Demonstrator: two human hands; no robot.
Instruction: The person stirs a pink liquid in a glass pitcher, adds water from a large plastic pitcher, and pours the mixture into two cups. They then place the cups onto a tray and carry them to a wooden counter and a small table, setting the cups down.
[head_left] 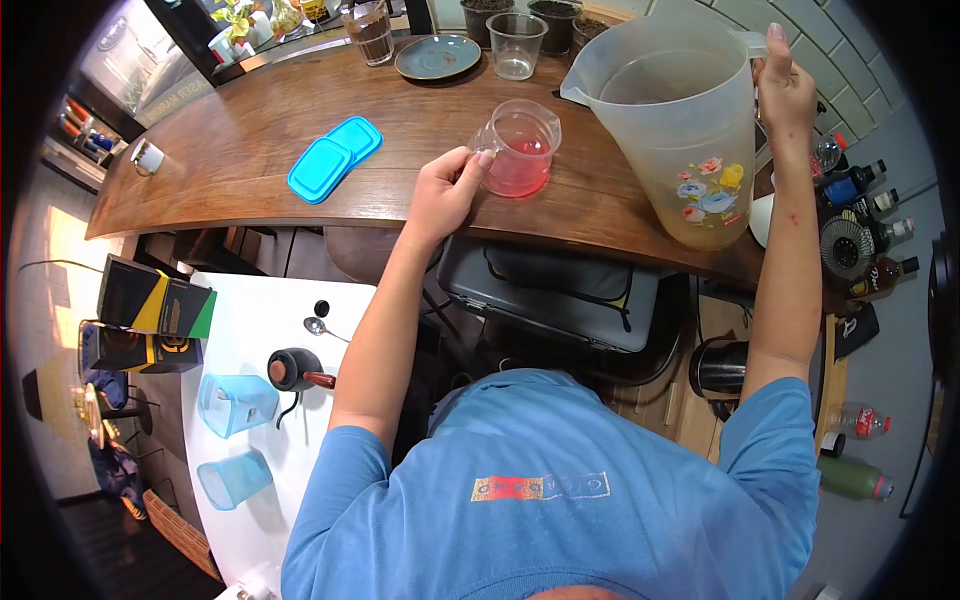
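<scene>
My left hand [450,190] is closed around the handle of a small clear jug [521,150] holding some pink liquid; the jug is near the front edge of the wooden counter [240,150]. My right hand [786,100] grips the handle of a large translucent plastic pitcher [690,130] printed with flowers. Cloudy liquid shows inside the pitcher. It looks nearly upright, its spout facing left toward the small jug, with a gap between the two.
Blue lids [335,160] lie on the counter's left. Behind are a plate [438,57], a clear cup [516,45] and pots of soil [553,25]. A white table [300,520] carries blue containers [237,404] and a black kettle [293,369]. Bottles [885,275] stand at right.
</scene>
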